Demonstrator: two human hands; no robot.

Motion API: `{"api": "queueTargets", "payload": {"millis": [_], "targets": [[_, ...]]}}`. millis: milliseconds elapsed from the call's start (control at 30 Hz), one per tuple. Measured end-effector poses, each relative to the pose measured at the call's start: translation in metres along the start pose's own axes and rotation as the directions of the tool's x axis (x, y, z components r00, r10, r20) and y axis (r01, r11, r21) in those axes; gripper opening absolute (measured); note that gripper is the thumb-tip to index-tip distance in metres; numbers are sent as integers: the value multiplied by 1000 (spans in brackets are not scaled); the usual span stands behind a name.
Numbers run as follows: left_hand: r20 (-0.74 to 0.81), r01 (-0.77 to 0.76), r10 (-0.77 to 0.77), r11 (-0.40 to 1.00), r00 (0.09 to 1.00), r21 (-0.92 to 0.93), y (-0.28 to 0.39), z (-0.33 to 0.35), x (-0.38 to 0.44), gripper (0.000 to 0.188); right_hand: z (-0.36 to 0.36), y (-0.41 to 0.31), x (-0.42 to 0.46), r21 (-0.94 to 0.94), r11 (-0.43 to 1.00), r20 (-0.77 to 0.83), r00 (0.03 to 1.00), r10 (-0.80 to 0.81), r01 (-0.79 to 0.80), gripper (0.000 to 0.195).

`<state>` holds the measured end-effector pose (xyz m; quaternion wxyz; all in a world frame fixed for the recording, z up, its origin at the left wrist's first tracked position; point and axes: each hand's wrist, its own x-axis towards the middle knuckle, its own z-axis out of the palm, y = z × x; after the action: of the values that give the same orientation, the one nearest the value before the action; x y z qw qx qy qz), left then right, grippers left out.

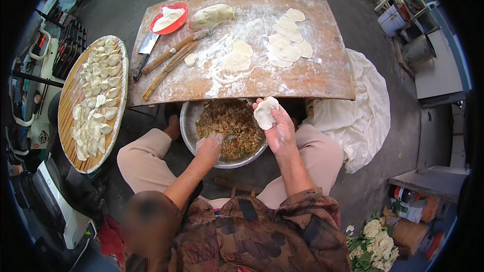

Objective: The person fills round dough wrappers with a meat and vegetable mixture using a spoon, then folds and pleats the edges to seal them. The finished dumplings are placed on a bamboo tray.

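My left hand point(209, 147) grips a metal spoon point(229, 136) over the filling. Below the table edge, a wide metal basin point(188, 128) holds brown minced filling point(217, 121) flecked with green. In my right hand point(281, 130) lies a flat round dough wrapper point(266, 112), with the thumb pressed on its face; nothing is on the wrapper. More wrappers point(285, 50) overlap on the floured wooden board point(181, 79), and two others point(238, 56) lie nearer its middle.
On the board are a red bowl of flour point(168, 19), a dough lump point(212, 16), a cleaver point(147, 47), a rolling pin point(166, 54), a bundle of sticks point(170, 70) and a small dough piece point(190, 60). A round tray point(68, 121) of dumplings stands left. White cloth point(363, 121) hangs at right.
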<state>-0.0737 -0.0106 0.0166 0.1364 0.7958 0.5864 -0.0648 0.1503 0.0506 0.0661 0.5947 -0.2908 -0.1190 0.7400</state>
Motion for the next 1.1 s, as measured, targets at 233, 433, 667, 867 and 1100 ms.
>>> {"api": "queueTargets", "payload": {"millis": [233, 433, 667, 867, 1100], "targets": [[76, -149, 141, 984, 987, 101, 29, 16, 2, 19, -15, -2, 1, -6, 998, 11, 998, -54, 54, 35], [133, -188, 196, 980, 972, -70, 26, 9, -11, 21, -10, -6, 2, -41, 997, -35, 997, -72, 71, 36], [210, -63, 197, 855, 958, -515, -1, 24, 15, 21, -5, -4, 6, -46, 998, -109, 993, -46, 41, 33], [252, 51, 191, 694, 949, -718, 5, 36, 27, 18, -15, -4, 12, -43, 992, -58, 991, -119, 117, 31], [220, 125, 56, 675, 974, -727, 7, 20, 36, 21, -26, -2, 11, -145, 966, -131, 964, -231, 212, 34]]}}
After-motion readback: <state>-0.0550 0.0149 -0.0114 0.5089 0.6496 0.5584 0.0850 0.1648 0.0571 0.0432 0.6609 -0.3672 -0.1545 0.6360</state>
